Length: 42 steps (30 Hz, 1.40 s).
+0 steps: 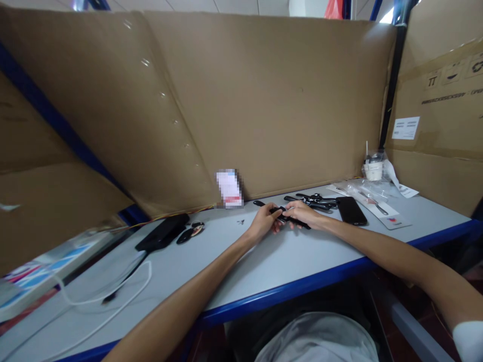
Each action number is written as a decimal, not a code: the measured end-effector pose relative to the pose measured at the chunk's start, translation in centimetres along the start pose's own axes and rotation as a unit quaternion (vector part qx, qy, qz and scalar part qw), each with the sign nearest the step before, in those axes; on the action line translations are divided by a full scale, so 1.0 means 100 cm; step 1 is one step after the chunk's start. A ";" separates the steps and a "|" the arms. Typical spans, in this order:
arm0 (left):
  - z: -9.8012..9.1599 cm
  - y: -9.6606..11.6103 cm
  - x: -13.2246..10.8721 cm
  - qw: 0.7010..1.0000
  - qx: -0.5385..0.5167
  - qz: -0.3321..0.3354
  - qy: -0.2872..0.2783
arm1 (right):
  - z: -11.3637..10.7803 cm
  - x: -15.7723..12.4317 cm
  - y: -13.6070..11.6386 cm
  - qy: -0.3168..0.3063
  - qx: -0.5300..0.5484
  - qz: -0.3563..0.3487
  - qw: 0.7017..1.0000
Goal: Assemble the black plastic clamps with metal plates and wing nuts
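Above the light grey table, I hold what looks like a black wristwatch (302,223) with its strap stretched out, between both hands. My left hand (266,217) is closed around its left part, fingertips at the middle piece. My right hand (303,213) grips the right part, and one strap end sticks out below it. The fingers partly hide the middle piece. Just behind my right hand lies a pile of similar black watches (315,201) with straps. A black smartphone (350,210) rests right of them. Small loose bits (240,221) lie left of my left hand.
A lit phone (229,188) leans against the cardboard wall (279,100). A black box (163,233), key-like fobs (190,232) and white cables (147,276) lie left. Plastic bags (362,191) and a lidded cup (374,168) stand right. The table (287,266) has a blue edge.
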<state>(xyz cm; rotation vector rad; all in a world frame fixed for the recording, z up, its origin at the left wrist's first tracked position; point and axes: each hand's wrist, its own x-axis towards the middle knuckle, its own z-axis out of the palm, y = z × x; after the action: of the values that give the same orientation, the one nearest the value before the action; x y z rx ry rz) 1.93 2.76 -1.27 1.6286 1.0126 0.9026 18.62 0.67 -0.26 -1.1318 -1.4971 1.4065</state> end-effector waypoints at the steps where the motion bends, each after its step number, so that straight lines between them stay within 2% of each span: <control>1: 0.000 0.000 0.000 1.000 -0.002 0.004 0.008 | 0.000 0.000 -0.001 -0.001 -0.004 -0.004 1.000; 9: 0.004 0.001 -0.001 1.000 -0.012 0.004 0.004 | 0.000 0.008 0.008 0.032 -0.054 -0.029 0.998; 12: 0.004 0.002 -0.002 1.000 0.000 0.005 -0.014 | -0.001 0.012 0.013 0.040 -0.059 -0.030 0.997; 15: 0.003 0.003 -0.003 1.000 0.010 -0.004 -0.029 | -0.001 0.011 0.013 0.032 -0.057 -0.011 0.998; 20: 0.003 0.001 -0.003 1.000 0.012 -0.010 -0.006 | -0.002 0.006 0.007 0.017 -0.053 0.001 0.998; 26: 0.001 0.001 -0.004 0.999 -0.006 0.001 -0.034 | -0.003 0.006 0.006 0.018 -0.051 -0.001 0.999; 32: 0.000 0.001 -0.001 1.000 -0.003 0.010 0.003 | -0.002 0.004 0.002 0.000 -0.020 -0.007 1.000; 39: 0.000 0.001 0.002 1.000 -0.004 0.015 0.003 | -0.002 0.002 -0.002 0.006 -0.020 0.004 1.000; 42: -0.001 0.000 0.003 1.000 0.006 0.026 0.003 | -0.003 0.001 -0.002 -0.014 -0.027 0.013 0.999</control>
<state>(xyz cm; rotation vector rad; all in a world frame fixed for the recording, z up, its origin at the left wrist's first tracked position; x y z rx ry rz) 1.97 3.07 -1.23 1.6710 0.9849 0.9384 18.87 0.88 -0.06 -1.1736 -1.5543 1.4118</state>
